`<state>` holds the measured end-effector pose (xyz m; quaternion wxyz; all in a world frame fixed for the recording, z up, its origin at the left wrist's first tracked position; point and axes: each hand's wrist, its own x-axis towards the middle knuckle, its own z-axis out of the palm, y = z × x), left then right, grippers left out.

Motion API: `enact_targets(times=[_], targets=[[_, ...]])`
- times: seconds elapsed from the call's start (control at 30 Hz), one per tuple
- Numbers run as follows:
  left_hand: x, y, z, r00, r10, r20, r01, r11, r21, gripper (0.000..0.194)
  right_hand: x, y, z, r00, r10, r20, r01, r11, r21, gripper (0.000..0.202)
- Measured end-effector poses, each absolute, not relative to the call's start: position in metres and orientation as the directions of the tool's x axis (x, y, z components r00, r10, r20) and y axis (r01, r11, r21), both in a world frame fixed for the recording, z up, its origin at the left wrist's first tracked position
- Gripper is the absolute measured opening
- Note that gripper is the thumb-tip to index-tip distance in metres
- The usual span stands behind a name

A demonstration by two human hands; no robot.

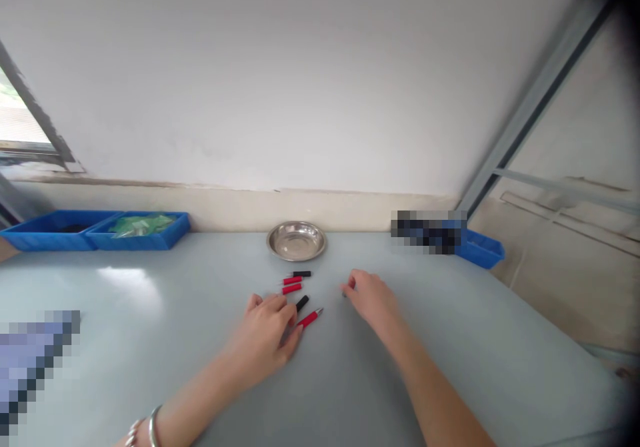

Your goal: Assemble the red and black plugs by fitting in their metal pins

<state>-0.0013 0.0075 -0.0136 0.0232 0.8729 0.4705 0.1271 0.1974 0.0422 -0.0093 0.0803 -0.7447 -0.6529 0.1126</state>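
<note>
My left hand [270, 330] is closed around a short red pen [311, 318], its silver tip pointing up and to the right. A black pen piece [303, 303] lies right beside those fingers, partly hidden by them; whether it is also held I cannot tell. To the right, my right hand [370, 294] pinches something tiny and dark between thumb and forefinger, too small to name. Beyond my left hand lie two red pen pieces [293, 288] and another black pen piece [302, 274], roughly side by side.
A round shallow metal dish [297, 255] stands at the back of the grey table [210, 267], against the wall. Two blue trays [143, 240] sit at back left, one holding a green plastic bag [143, 225]. At back right is another blue tray [480, 250] beside a blurred-out object.
</note>
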Motion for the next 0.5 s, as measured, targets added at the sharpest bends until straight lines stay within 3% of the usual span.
enact_targets(times=[0.2,0.5], targets=[[-0.0038,0.0117,-0.0165,0.413,0.885,0.214,0.868,-0.453,0.201,0.022,0.1909,0.0391,-0.0143,0.107,0.994,-0.037,0.977,-0.112,-0.18,0.014],[-0.003,0.011,-0.0141,0.338,0.934,0.111,0.918,-0.354,0.179,0.021,0.1898,0.0399,-0.0183,0.076,0.997,-0.028,0.984,-0.079,-0.161,0.009]])
